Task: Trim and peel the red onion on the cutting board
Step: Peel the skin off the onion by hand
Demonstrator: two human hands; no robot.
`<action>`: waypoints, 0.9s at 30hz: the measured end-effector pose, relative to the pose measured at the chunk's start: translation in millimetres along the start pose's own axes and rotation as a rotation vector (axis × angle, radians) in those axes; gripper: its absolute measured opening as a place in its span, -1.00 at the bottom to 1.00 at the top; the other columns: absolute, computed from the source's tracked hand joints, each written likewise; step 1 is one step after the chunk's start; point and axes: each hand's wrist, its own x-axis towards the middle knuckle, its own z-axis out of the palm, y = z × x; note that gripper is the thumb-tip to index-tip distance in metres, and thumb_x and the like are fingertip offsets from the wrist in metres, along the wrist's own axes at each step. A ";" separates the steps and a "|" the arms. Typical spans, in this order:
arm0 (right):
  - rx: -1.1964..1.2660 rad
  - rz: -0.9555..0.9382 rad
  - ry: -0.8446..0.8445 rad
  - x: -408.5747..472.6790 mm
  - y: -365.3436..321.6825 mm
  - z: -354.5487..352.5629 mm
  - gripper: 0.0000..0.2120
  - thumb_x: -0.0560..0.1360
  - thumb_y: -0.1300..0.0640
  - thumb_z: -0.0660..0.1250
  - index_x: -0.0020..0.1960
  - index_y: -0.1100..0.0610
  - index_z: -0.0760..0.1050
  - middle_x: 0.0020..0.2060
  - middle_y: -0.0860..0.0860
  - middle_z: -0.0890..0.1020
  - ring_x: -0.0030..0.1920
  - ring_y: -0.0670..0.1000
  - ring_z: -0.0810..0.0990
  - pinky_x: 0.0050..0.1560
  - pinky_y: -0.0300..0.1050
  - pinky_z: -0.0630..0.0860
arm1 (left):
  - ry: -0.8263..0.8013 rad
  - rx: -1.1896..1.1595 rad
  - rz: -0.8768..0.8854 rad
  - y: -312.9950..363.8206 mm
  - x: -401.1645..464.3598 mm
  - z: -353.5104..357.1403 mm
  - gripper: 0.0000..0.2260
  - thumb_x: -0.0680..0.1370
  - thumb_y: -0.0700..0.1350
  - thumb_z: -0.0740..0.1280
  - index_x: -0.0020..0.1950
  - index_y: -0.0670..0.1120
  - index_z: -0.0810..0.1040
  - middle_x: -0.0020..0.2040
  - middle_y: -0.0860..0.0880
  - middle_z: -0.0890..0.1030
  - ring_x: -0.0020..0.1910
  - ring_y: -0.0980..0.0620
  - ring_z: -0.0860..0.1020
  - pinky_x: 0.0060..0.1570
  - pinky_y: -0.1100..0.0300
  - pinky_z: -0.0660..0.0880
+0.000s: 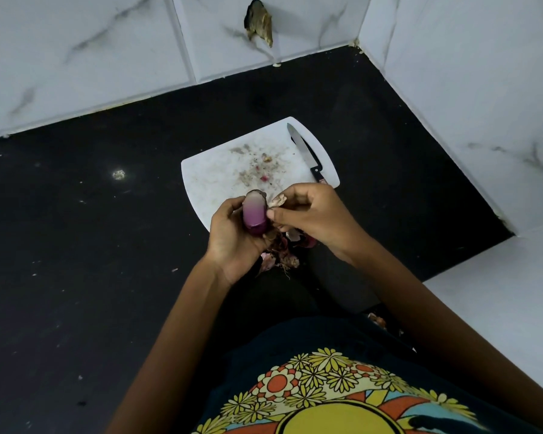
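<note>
My left hand (232, 238) grips a red onion (255, 214) above the near edge of the white cutting board (213, 177). The onion's purple flesh shows where the skin is off. My right hand (308, 214) pinches a dry strip of onion skin (278, 200) right beside the onion. Loose peels (282, 255) lie in a pile under both hands on the dark counter. A knife (304, 153) with a black handle rests on the board's right side, blade pointing away from me.
Small onion scraps dot the middle of the board. The black counter (76, 230) runs left and ends at white marbled tile walls (91, 42) behind and to the right. A hole in the back wall (257, 21) sits above the board.
</note>
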 end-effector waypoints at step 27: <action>-0.218 -0.024 0.207 -5.4 -4.0 6.8 -0.75 0.40 0.15 0.46 0.06 0.14 0.58 -0.25 -0.04 0.67 -0.34 -0.16 0.62 -0.18 -0.21 0.59 | 0.076 0.021 0.179 2.1 -1.1 8.0 -0.66 0.55 -0.26 0.29 0.31 -0.31 0.44 0.12 -0.22 0.60 0.02 -0.07 0.62 -0.08 0.15 0.60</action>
